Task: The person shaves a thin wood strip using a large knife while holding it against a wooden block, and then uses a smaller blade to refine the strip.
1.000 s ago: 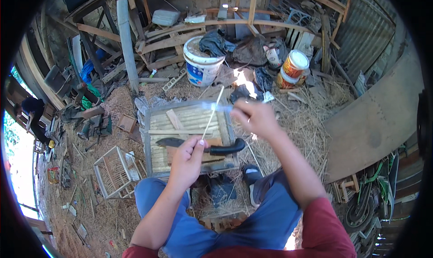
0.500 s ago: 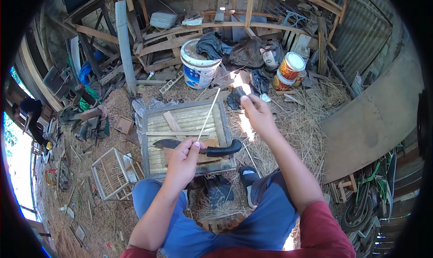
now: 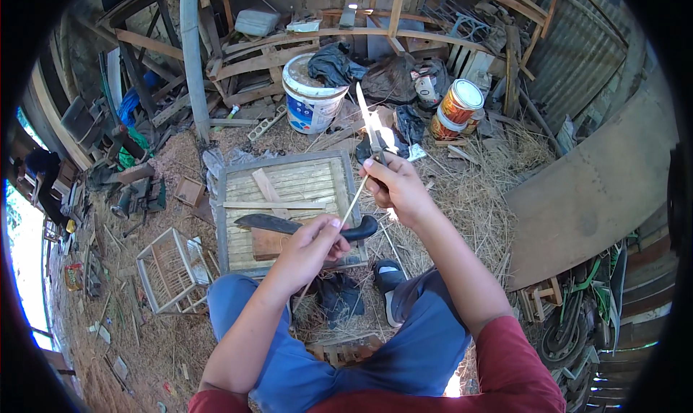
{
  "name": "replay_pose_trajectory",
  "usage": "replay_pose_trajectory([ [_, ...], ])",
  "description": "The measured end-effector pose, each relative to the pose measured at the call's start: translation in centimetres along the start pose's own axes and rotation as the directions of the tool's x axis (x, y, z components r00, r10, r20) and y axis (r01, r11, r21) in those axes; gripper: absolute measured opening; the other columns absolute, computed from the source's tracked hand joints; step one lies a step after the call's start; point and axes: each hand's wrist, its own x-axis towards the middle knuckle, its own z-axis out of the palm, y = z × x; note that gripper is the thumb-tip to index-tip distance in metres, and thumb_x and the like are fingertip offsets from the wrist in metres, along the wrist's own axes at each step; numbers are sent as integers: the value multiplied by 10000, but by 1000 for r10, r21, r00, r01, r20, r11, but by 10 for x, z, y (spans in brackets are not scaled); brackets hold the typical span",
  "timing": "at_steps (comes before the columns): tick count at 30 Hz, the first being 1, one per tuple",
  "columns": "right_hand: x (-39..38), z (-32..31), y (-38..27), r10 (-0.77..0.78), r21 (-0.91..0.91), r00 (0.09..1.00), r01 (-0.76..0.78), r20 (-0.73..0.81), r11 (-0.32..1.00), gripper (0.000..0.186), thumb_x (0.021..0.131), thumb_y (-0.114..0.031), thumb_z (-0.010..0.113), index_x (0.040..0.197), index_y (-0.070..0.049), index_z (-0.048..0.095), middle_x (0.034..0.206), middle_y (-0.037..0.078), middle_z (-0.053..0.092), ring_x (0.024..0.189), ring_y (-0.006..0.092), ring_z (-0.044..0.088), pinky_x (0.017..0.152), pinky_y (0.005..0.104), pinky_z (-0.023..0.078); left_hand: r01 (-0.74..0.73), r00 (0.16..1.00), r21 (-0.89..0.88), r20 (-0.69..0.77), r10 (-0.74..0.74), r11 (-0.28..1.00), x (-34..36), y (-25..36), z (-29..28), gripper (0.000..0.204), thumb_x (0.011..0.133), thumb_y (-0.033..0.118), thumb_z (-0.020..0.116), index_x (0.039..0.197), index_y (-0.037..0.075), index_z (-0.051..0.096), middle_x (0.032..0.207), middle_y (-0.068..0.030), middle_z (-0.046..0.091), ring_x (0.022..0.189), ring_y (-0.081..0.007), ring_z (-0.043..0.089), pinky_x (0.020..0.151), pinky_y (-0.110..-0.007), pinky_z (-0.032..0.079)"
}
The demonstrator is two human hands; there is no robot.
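My left hand pinches a thin pale wooden stick, which slants up to the right. My right hand is closed round the handle of a small knife, its bright narrow blade pointing up and away. The stick's far end meets the fingers of my right hand by the knife handle. Below my left hand, a large knife with a dark blade and curved black handle lies across a wooden block on a low slatted table. Two flat wood strips lie on the slats too.
A small barred wooden cage stands left of the table. Beyond it are a white and blue bucket and stacked paint tins. A large board leans at the right. Far left, another person bends over. Straw and scraps litter the ground.
My right hand has come down and left toward the stick, and the knife blade now shows clearly. The stick has dropped lower as my left hand shifted right. The view has shifted slightly.
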Motion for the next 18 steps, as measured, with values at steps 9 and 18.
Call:
replay_pose_trajectory([
  [9, 4, -4, 4, -104, 8, 993, 104, -47, 994, 186, 1064, -216, 702, 1008, -40, 721, 724, -53, 554, 470, 28, 358, 444, 247, 229, -44, 997, 61, -68, 48, 997, 9, 6, 12, 213, 1175, 245, 507, 1097, 89, 628, 730, 72, 460, 542, -8, 336, 464, -210, 240],
  [18, 15, -26, -4, -257, 19, 911, 278, -322, 961, 199, 1070, -238, 700, 1000, -52, 713, 743, -61, 567, 476, 16, 356, 434, 248, 228, -39, 995, 84, -89, 47, 996, 9, 12, 18, 174, 1135, 189, 559, 1068, 47, 632, 750, 40, 523, 685, -59, 452, 626, -265, 388],
])
